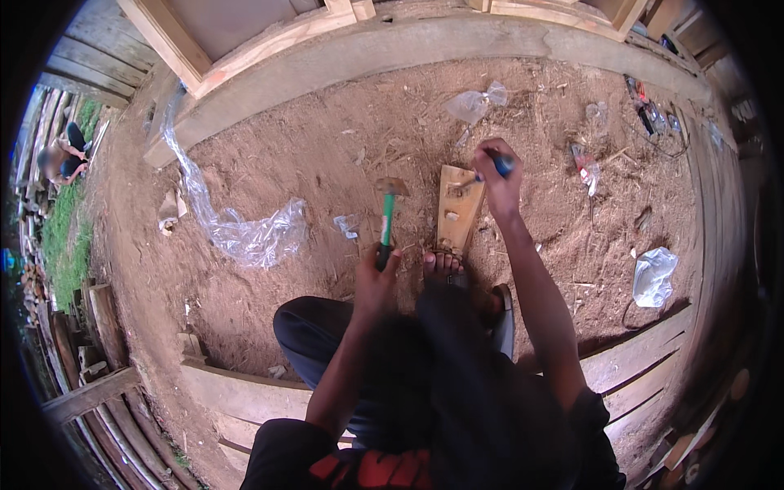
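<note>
Short, notched tan wooden plank is lying on the brown dirt floor just in front of some bare toes, and I can't tell if they're actually pressing on its near end. Right hand has its fingers wrapped round a blue-handled metal tool, but its tip's too blurry to place exactly, while the left hand grips a green-and-black-handled hammer, hiding the handle's bottom end.

The right fingers partly hide the tool's blue handle.
</note>
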A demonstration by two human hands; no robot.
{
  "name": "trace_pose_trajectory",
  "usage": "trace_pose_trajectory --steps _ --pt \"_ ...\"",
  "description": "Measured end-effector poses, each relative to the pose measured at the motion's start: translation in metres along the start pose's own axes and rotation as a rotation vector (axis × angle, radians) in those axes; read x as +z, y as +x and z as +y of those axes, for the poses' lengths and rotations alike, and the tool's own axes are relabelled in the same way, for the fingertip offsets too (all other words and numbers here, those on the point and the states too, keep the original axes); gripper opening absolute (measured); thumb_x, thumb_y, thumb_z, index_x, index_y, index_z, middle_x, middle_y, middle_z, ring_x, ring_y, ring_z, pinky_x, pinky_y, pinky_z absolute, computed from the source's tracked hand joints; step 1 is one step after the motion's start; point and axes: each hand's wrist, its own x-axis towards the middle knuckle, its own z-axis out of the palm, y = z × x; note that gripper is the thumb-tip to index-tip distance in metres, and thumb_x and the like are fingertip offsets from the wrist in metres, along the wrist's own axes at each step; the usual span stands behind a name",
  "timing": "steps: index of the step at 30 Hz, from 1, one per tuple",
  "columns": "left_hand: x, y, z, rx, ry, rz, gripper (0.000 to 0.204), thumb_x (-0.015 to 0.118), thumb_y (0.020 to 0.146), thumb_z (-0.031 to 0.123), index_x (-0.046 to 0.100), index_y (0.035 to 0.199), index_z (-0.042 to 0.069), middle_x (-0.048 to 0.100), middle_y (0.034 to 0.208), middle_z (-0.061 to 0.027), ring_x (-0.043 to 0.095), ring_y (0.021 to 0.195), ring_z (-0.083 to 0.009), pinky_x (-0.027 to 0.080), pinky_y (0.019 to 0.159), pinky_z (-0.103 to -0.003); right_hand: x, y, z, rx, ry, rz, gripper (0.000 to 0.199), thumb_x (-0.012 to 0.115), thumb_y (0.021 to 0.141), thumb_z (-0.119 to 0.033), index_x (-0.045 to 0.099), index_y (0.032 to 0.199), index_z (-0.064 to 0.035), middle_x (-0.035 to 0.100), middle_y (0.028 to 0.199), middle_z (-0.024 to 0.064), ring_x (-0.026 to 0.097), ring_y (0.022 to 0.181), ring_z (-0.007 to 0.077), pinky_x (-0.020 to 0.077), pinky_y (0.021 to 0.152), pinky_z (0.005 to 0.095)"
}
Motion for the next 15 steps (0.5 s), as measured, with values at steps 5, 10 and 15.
trace_pose_trajectory --steps 5,10,15 --pt "-0.018 0.004 -0.014 -0.067 -0.09 0.06 0.028 0.063 0.093 0.029 0.058 0.098 0.001 0.048 0.064 0.0028 0.043 0.054 -0.0064 0.034 0.048 -0.027 0.018 0.027 0.004 0.025 -0.085 -0.034 0.004 0.056 0.085 -0.001 0.061 0.084 -0.0006 0.058 0.073 0.0015 0.055 0.062 0.0075 0.0443 0.057 0.0228" --pt "-0.024 0.006 -0.012 -0.072 -0.183 0.091 0.029 0.062 0.094 0.031 0.058 0.098 0.002 0.046 0.061 0.0031 0.041 0.05 -0.006 0.032 0.045 -0.026 0.022 0.027 -0.002 0.086 -0.096 -0.057 0.007 0.054 0.083 -0.001 0.06 0.08 -0.0004 0.056 0.066 0.0009 0.054 0.059 0.0076 0.0446 0.055 0.0242" --pt "-0.025 0.007 -0.017 -0.075 -0.198 0.04 0.028 0.061 0.096 0.031 0.054 0.102 0.005 0.043 0.062 0.0047 0.038 0.048 -0.0036 0.029 0.041 -0.023 0.01 0.028 0.007 0.144 -0.004 -0.088 0.008 0.053 0.081 0.0 0.06 0.078 -0.0004 0.054 0.061 0.0 0.051 0.054 0.0065 0.0407 0.052 0.0232"
